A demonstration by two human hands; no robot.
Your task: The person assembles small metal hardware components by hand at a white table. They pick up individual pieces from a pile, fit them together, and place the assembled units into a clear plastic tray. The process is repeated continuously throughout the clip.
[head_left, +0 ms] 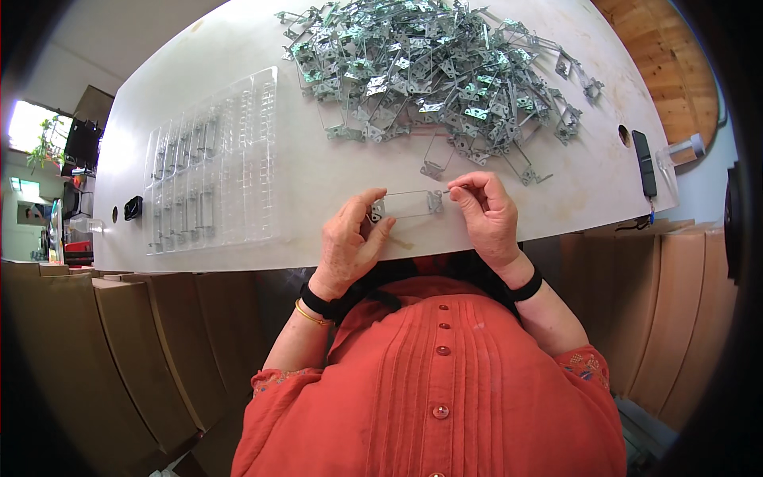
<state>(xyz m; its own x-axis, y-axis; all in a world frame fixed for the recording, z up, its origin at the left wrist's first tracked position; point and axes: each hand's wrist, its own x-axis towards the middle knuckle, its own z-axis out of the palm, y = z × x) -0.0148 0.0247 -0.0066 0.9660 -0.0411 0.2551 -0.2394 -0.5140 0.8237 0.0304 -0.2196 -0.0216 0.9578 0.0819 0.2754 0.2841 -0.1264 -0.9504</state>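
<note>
Near the table's front edge I hold a small metal bracket assembly [435, 202], two stamped plates joined by thin rods. My left hand [350, 238] is closed around its left plate, thumb and fingers on either side. My right hand [486, 215] pinches at the rod end by the right plate, thumb against forefinger. What lies between those right fingertips is too small to make out fully. Just beyond my hands lies a big heap of similar metal bracket assemblies [421, 79], with a few loose ones at its near edge.
A clear plastic blister tray [258, 159] at the left holds several bracket assemblies in rows. A dark phone-like device [644, 164] and a clear cup [685, 149] are at the table's right edge. Cardboard boxes [151, 342] stand below on both sides. A small black object [133, 208] sits at the left edge.
</note>
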